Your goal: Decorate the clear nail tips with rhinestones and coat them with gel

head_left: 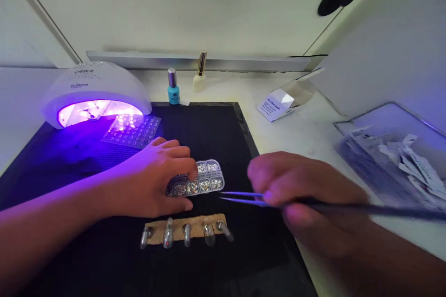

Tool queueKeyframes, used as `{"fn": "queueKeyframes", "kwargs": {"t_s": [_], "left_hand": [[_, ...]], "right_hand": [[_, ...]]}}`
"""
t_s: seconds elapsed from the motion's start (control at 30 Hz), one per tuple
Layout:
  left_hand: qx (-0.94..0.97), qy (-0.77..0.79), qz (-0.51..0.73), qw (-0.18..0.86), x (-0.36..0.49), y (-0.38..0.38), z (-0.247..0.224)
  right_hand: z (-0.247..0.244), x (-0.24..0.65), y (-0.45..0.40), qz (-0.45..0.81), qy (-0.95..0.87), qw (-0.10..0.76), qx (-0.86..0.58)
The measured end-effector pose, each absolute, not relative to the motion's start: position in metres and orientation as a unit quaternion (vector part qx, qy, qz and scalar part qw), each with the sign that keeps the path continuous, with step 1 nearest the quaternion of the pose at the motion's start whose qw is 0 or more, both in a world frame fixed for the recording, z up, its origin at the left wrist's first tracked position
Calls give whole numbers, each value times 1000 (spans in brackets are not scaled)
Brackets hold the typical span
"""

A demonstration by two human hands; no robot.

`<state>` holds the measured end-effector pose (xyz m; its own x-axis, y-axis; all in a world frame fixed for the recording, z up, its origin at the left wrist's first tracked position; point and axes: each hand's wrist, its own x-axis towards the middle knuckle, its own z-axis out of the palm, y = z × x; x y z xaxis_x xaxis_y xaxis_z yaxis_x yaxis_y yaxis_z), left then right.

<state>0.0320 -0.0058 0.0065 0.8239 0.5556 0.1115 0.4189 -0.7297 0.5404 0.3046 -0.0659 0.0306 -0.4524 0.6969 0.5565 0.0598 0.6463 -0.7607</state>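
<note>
Glossy nail tips (pixel 186 234) stuck on a rough cardboard strip (pixel 184 229) sit nearest, on a black mat (pixel 216 120). Right hand (pixel 306 195) is blurred, pinching slim metal tweezers (pixel 244 197) — points slightly apart, nothing visible between them. Left hand (pixel 153 178) curls over the edge of a clear, compartmented plastic rhinestone case (pixel 205 178), loosely holding it — beyond, a domed white UV lamp (pixel 94 93) glows purple, w/ a blue polish bottle (pixel 173 87) behind.

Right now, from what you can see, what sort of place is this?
This looks like a nail technician's workstation, perhaps in a salon or at home. A glowing UV nail lamp, a tray of nail rhinestones, and a card strip of artificial nail tips all point that way.
</note>
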Motion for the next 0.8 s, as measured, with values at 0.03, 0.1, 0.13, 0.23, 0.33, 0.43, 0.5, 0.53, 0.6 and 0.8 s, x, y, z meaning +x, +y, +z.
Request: {"fn": "queueKeyframes", "kwargs": {"t_s": [0.03,0.1,0.13,0.23,0.33,0.43,0.5,0.53,0.6,0.8], "left_hand": [[924,263,139,240,32,-6,6],[932,257,148,207,32,-6,6],[936,253,152,192,32,-6,7],[944,239,150,171,30,-4,9],[947,231,147,171,30,-4,11],[949,237,139,154,31,-6,12],[951,242,139,135,33,-8,12],[952,243,141,125,33,-9,12],[954,239,148,105,34,-10,12],[962,209,159,77,34,-9,12]], "right_hand": [[28,296,-58,365,-782,448,-234],[18,284,-48,416,-765,440,-219],[12,280,-45,438,-761,424,-220],[1,276,-43,481,-750,391,-230],[0,277,-45,503,-730,395,-239],[2,277,-45,513,-719,400,-244],[3,277,-44,511,-723,397,-243],[3,276,-44,506,-727,396,-242],[2,275,-43,492,-739,394,-237],[4,274,-40,463,-767,385,-220]]}}
